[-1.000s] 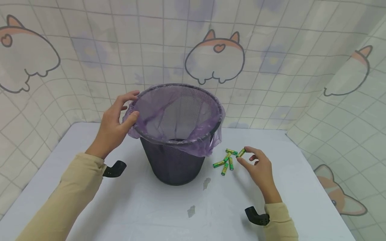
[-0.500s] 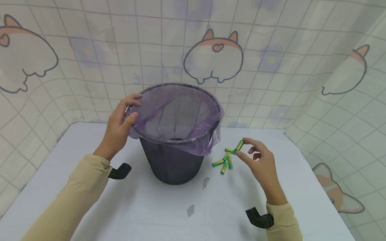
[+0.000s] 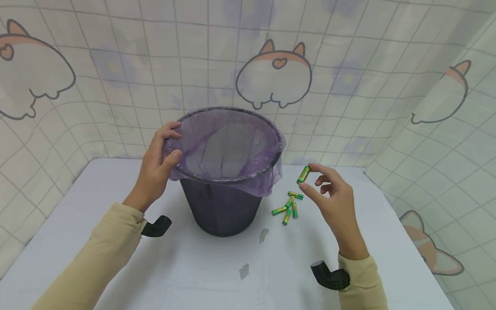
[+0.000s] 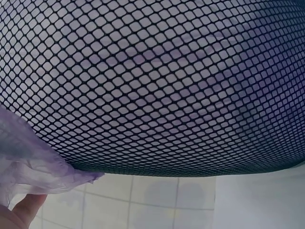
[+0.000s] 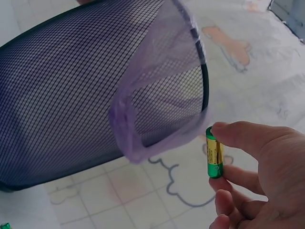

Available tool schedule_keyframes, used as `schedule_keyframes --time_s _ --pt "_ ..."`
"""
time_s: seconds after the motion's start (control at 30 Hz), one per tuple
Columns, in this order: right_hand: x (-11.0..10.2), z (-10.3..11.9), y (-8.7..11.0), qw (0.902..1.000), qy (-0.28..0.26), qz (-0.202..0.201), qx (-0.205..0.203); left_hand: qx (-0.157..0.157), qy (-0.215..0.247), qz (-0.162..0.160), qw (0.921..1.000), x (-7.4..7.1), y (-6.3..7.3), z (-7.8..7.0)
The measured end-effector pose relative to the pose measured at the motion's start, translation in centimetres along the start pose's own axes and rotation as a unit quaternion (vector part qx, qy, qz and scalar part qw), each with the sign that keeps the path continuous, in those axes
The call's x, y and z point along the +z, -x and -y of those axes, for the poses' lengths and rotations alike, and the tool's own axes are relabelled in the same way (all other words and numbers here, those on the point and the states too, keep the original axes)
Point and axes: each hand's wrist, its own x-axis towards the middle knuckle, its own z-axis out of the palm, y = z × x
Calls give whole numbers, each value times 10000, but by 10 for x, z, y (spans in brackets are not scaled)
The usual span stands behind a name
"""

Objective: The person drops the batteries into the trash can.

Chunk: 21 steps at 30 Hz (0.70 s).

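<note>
A black mesh trash can (image 3: 222, 211) stands upright on the white table, with a purple trash bag (image 3: 253, 186) lining it and folded over the rim. My left hand (image 3: 155, 170) grips the left side of the rim, thumb and fingers over the bag's edge. In the left wrist view, mesh (image 4: 157, 95) fills most of the picture and only a bit of that hand shows. My right hand (image 3: 333, 198) pinches a green-and-yellow battery (image 5: 214, 152) by its two ends, in the air right of the trash can. Below it, several similar batteries (image 3: 287, 209) lie in a loose cluster.
The table (image 3: 205, 275) has two grey worn patches (image 3: 244, 271). Behind and at both sides hangs a checked sheet (image 3: 178, 64) with corgi drawings. Each wrist carries a black curved mount (image 3: 329, 275).
My right hand has lifted the battery from beside the cluster, up and slightly left. My left hand has shifted slightly right along the rim and stays on it.
</note>
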Motion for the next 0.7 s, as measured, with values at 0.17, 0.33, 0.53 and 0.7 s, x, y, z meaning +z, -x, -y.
schedule_keyframes --time_s 0.17,0.33,0.53,0.7 --pt "2 9 -6 9997 -229 19 -109 214 -421 -37 9989 -1 2 0" --pt "4 14 -15 9993 -358 82 -96 367 -750 -30 9965 -2 4 2" --pt "5 21 -28 9983 -540 101 -187 458 -846 12 9954 -4 4 2" --pt "7 28 -35 9977 -603 143 -268 437 -905 43 9949 -5 5 3"
